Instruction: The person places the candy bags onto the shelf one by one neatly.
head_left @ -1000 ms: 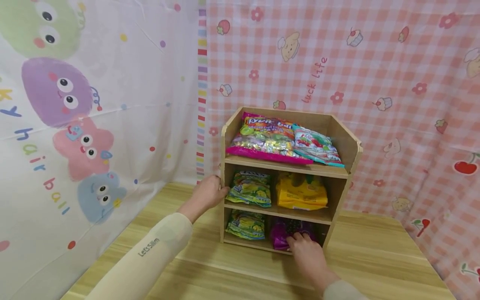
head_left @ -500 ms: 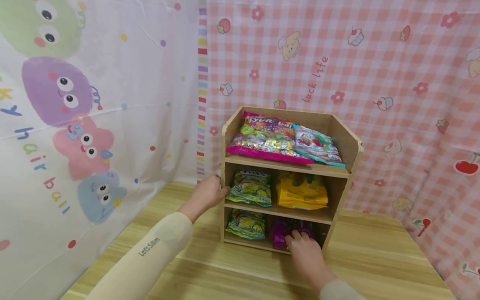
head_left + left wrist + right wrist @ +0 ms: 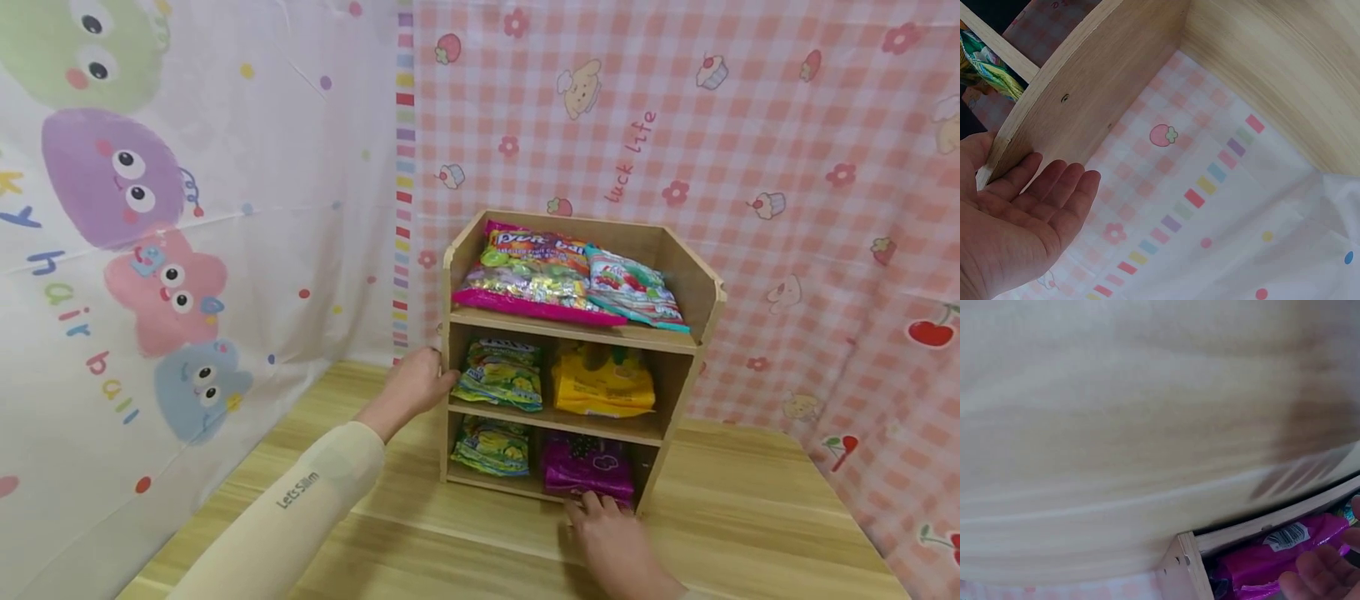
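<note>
My left hand (image 3: 411, 387) grips the left side panel of a small wooden shelf (image 3: 570, 335). In the left wrist view its thumb lies at the front edge and its fingers (image 3: 1063, 184) along the outer face. My right hand (image 3: 611, 537) is just in front of the bottom right compartment, fingers loosely extended at the lower edge of a purple snack bag (image 3: 588, 463). Part of that hand (image 3: 1329, 575) appears beside the purple bag (image 3: 1266, 559) in the right wrist view. Left of this bag lies a green-yellow bag (image 3: 491, 447).
Another green-yellow bag (image 3: 498, 375) and a yellow bag (image 3: 603, 383) fill the middle tier. On top lie a large pink-edged candy bag (image 3: 536, 275) and a smaller teal bag (image 3: 636, 290). The shelf stands on a wood-grain table (image 3: 750, 517), with printed cloths (image 3: 742, 125) behind.
My right hand has drawn back from the bottom right compartment toward the front, letting go of the purple bag, which now shows more fully and flatter. My left hand has stayed on the shelf.
</note>
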Demonstrator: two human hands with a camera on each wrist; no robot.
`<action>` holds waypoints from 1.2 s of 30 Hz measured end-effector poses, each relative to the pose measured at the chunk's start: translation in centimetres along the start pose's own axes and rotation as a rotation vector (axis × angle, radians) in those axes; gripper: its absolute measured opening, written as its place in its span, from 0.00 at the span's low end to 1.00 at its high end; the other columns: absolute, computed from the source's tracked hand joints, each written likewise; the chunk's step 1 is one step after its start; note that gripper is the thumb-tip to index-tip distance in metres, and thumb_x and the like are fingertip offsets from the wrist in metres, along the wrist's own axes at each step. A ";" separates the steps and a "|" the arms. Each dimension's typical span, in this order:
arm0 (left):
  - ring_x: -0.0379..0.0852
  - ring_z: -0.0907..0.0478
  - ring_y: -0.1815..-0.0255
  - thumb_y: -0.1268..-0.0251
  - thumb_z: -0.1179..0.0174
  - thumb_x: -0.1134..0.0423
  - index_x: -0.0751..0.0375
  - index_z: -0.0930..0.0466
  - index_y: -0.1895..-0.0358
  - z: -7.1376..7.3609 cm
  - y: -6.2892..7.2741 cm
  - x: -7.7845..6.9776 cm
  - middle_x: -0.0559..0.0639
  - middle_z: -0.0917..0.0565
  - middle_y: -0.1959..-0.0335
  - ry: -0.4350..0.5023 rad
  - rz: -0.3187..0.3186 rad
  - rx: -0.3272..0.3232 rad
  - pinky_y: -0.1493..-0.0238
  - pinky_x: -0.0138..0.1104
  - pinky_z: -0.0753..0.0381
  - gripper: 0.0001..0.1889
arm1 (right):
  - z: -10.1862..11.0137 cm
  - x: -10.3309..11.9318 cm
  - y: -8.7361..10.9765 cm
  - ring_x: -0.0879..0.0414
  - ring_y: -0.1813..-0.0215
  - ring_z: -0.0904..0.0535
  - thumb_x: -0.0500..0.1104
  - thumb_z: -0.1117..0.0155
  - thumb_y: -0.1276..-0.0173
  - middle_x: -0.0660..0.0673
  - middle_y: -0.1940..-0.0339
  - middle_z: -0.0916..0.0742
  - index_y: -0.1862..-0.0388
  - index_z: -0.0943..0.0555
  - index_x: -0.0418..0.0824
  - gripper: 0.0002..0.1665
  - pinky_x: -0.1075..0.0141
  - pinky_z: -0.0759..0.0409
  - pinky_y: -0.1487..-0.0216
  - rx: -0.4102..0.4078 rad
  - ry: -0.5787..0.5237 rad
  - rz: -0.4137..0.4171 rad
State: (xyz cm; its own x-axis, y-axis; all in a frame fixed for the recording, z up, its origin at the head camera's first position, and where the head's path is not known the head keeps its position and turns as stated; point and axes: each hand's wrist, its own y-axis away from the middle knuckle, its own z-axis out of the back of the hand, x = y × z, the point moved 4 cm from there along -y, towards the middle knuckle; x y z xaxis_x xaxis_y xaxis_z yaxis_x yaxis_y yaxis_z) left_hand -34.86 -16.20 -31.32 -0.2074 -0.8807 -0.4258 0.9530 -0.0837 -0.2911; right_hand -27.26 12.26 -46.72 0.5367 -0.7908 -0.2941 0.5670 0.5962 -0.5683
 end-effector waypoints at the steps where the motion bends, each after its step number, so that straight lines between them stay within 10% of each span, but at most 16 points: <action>1: 0.47 0.28 0.81 0.33 0.40 0.57 0.58 0.28 0.82 0.0 0.0 0.0 0.51 0.26 0.81 0.002 0.002 0.001 0.77 0.39 0.29 0.18 | -0.1 0.0 0.2 0.49 0.72 0.22 0.47 0.22 0.48 0.43 0.69 0.19 0.60 0.15 0.42 0.18 0.59 0.23 0.83 0.011 0.000 -0.012; 10: 0.47 0.29 0.81 0.33 0.40 0.57 0.58 0.29 0.82 -0.1 0.0 0.1 0.51 0.26 0.81 0.005 0.003 -0.002 0.77 0.38 0.29 0.19 | -0.8 -0.9 0.3 0.42 0.62 0.19 0.53 0.22 0.46 0.38 0.60 0.18 0.45 0.16 0.44 0.30 0.52 0.18 0.72 0.057 0.038 -0.093; 36: 0.47 0.28 0.81 0.32 0.40 0.57 0.57 0.29 0.82 0.1 0.1 -0.1 0.51 0.26 0.81 0.016 0.015 0.008 0.79 0.38 0.29 0.19 | -1.3 -1.5 0.0 0.43 0.63 0.20 0.57 0.23 0.45 0.37 0.59 0.18 0.44 0.17 0.47 0.30 0.56 0.22 0.80 0.141 0.072 -0.133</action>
State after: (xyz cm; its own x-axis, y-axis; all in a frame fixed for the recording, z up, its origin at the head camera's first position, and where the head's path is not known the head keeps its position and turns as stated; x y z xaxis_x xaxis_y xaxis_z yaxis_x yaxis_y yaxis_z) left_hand -34.71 -16.15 -31.23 -0.1966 -0.8742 -0.4441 0.9577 -0.0742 -0.2780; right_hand -28.89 13.21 -47.30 0.4077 -0.8689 -0.2807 0.7147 0.4950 -0.4942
